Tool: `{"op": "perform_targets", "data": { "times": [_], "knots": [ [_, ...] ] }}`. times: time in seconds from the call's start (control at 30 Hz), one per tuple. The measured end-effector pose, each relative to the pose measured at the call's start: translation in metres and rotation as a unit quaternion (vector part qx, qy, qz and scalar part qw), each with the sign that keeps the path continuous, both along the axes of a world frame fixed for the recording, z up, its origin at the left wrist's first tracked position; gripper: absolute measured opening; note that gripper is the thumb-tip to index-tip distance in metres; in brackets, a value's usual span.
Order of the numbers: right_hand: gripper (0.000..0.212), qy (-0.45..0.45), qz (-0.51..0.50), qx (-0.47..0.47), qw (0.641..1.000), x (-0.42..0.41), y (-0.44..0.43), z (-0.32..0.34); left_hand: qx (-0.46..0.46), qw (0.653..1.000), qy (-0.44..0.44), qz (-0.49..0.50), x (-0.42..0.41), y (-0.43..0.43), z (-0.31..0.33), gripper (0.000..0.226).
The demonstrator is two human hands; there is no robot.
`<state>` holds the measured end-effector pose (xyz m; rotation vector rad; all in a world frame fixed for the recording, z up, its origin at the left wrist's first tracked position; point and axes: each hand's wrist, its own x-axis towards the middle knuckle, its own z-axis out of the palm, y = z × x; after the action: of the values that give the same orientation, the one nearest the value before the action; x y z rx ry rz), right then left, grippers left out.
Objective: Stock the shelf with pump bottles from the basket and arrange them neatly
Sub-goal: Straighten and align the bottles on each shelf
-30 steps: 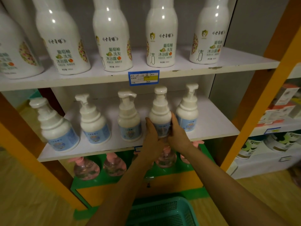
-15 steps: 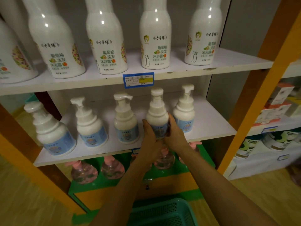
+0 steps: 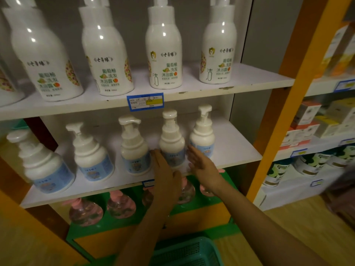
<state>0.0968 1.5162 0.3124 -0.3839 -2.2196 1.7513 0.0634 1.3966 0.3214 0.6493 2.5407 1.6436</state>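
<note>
Several white pump bottles with blue labels stand in a row on the middle white shelf [image 3: 240, 148]. The fourth pump bottle [image 3: 171, 139] stands upright between my two hands. My left hand [image 3: 165, 171] is just left of its base, fingers flat and apart from it. My right hand [image 3: 201, 164] is just right of it, fingers spread, holding nothing, in front of the fifth bottle [image 3: 202, 131]. The teal basket [image 3: 190, 252] sits on the floor below, partly hidden by my arms; its contents do not show.
Tall white bottles [image 3: 163, 50] line the upper shelf above a blue price tag [image 3: 145, 101]. Clear bottles with pink pumps [image 3: 121, 206] stand on the green bottom shelf. An orange post [image 3: 295, 93] bounds the right side; boxes fill the neighbouring shelves [image 3: 317, 144].
Both hands were wrapped around the fourth pump bottle; now they have let go and opened, drawing slightly apart to either side. The bottle stays on the shelf.
</note>
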Motion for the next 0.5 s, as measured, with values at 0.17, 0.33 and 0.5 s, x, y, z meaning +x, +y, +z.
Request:
{"op": "perform_targets", "data": {
  "times": [0.17,0.33,0.5],
  "knots": [
    [0.021,0.062,-0.139,0.000,0.988,0.031,0.032,0.005,0.040,0.996,0.066,-0.037,0.053,0.017,-0.004,0.056],
    [0.041,0.038,-0.137,0.040,0.989,0.020,0.046,0.019,-0.011,0.994,-0.066,-0.088,0.054,0.050,0.008,0.074],
    [0.054,0.008,-0.067,0.047,0.997,0.003,0.050,0.020,0.031,0.993,-0.110,-0.039,0.018,0.076,0.020,0.060]
  ]
}}
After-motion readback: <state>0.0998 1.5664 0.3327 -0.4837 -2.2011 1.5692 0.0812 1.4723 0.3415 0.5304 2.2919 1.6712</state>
